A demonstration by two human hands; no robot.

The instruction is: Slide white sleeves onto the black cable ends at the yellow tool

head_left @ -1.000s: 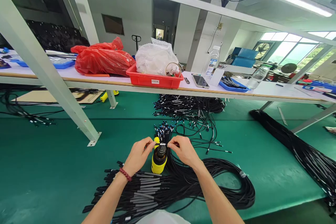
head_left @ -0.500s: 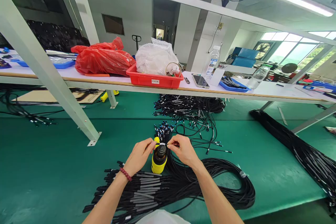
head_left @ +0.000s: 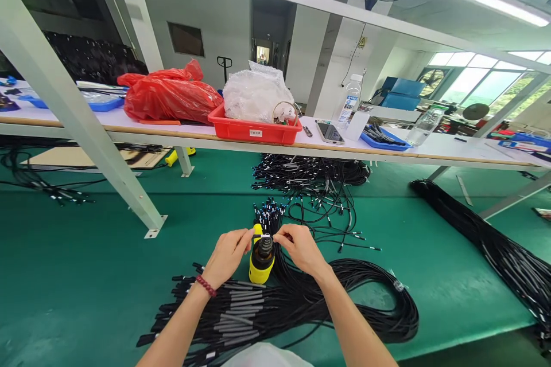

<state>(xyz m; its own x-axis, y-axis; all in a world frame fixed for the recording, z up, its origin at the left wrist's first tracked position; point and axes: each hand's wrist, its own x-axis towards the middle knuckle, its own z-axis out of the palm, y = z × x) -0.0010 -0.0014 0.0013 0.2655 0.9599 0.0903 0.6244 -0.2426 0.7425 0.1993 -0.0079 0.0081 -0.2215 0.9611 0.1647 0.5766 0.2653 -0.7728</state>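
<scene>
Between my two hands a thin black cable (head_left: pixel 257 235) with a short white sleeve stretches level over the nozzle of a yellow and black heat gun (head_left: pixel 260 268), which stands upright. My left hand (head_left: pixel 228 250) pinches the cable on the left of the nozzle; a dark red bead bracelet is on that wrist. On the right, my right hand (head_left: pixel 301 246) is closed at the cable's other side, its fingertips close to the white sleeve. Beneath my forearms lies a bundle of black cables (head_left: pixel 297 309) with grey sleeves, looping round to the right.
More cable bundles lie behind the heat gun (head_left: pixel 301 172) and along the right (head_left: pixel 486 235) of the green mat (head_left: pixel 206 212). Overhead, a white shelf (head_left: pixel 387 155) carries a red bag (head_left: pixel 170 94), a red tray (head_left: pixel 253 131), a phone (head_left: pixel 330 132) and bottles. A slanted post (head_left: pixel 99 132) stands left.
Both hands stay over the heat gun nozzle with only slight movement. A little more black cable shows beside my left fingertips.
</scene>
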